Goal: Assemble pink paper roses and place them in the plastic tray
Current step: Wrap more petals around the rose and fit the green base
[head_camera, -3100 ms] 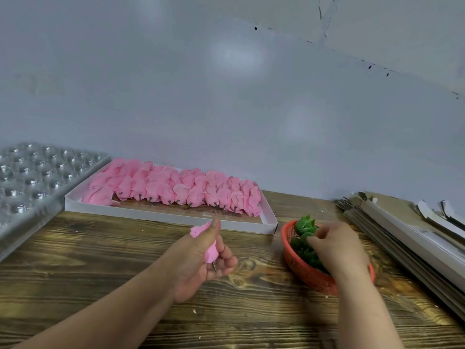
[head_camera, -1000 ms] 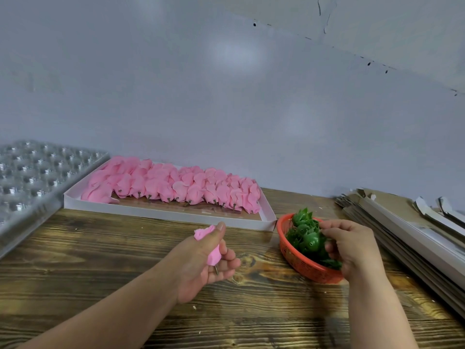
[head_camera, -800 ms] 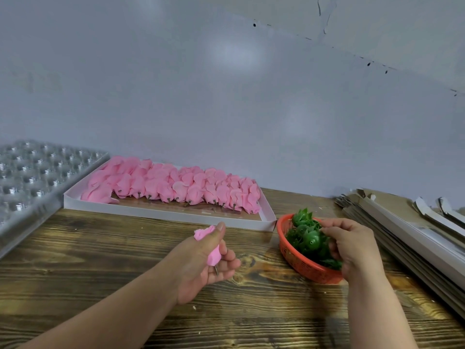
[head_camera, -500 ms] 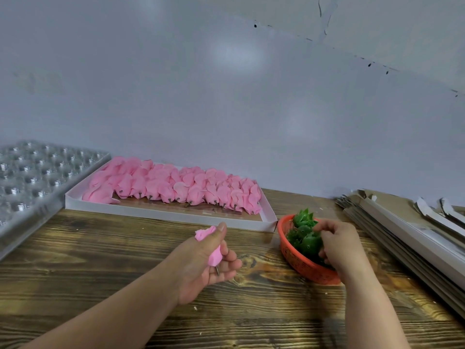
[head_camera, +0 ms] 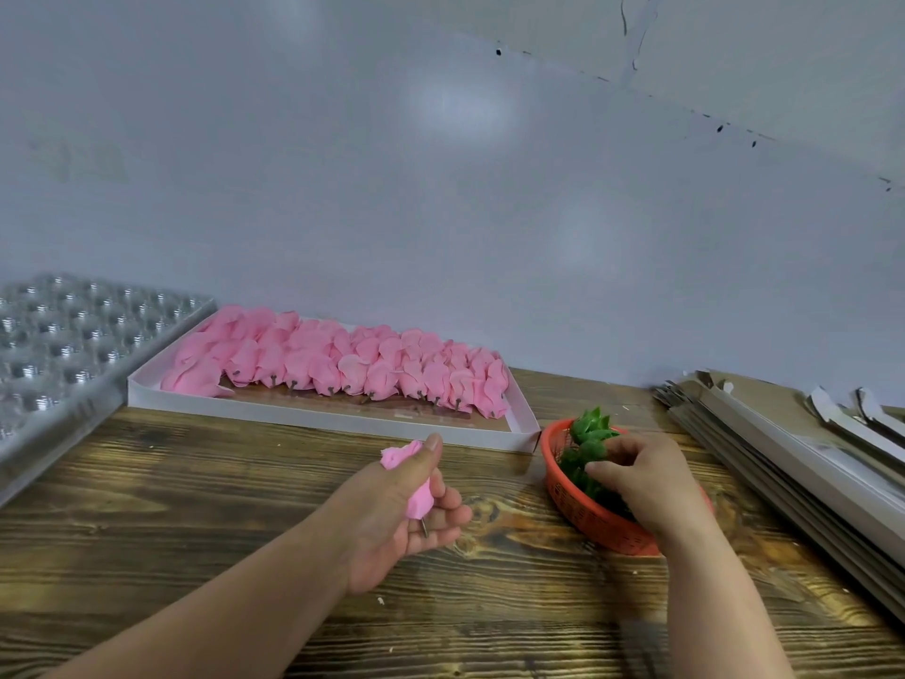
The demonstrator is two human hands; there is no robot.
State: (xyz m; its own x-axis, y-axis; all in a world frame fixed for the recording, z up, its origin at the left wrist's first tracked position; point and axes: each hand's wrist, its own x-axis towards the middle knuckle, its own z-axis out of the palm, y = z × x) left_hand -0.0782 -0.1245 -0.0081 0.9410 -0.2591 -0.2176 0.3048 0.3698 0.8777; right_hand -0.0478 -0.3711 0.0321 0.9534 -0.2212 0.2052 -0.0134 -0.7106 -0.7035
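The wooden tabletop (head_camera: 196, 531) filled the lower half of the frame. At the far left lay a clear plastic tray (head_camera: 63, 345) with rows of round cells. Right of it, at centre frame, sat a shallow white box (head_camera: 323, 419) holding rows of pink paper rose heads (head_camera: 343, 365) with short stems pointing toward the viewer. At the right edge lay a stack of flat cardboard pieces (head_camera: 783, 458).

Between box and cardboard stood a small red basket (head_camera: 587, 521) filled with green plastic leaf pieces (head_camera: 590, 431).

The left hand (head_camera: 396, 512), at lower centre, was curled around one pink rose (head_camera: 414, 482), thumb pressed along the bloom, its short stem projecting below between the fingers. The rose was held above the tabletop, in front of the white box and well apart from the plastic tray.

The right hand (head_camera: 641, 477) reached into the basket, fingers bent down among the green pieces; whether it actually gripped one could not be told.
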